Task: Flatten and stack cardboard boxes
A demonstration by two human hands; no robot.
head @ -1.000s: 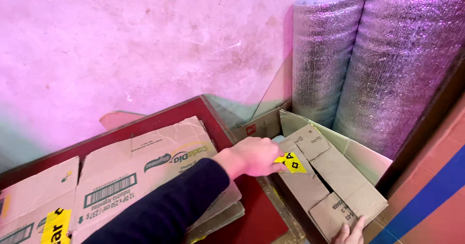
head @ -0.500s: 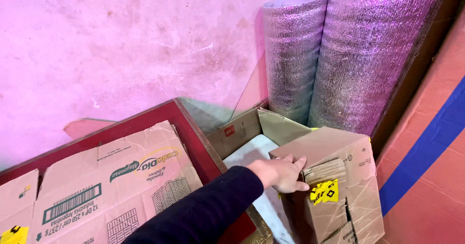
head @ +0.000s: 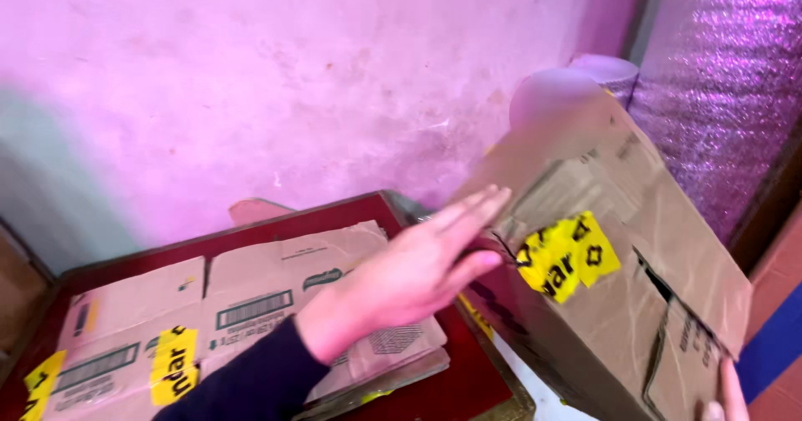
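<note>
Now raised and tilted, creased brown cardboard box (head: 635, 304) (yellow tape patch), flat open left hand (head: 418, 271) against it

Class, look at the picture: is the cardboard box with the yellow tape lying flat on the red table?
No: the cardboard box is lifted and tilted beside the red table, with the left hand against its side.

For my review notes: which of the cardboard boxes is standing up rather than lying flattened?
The brown box at right with yellow tape: the left hand touches its side, the right hand its lower corner. The flattened boxes lie stacked on the red surface.
</note>
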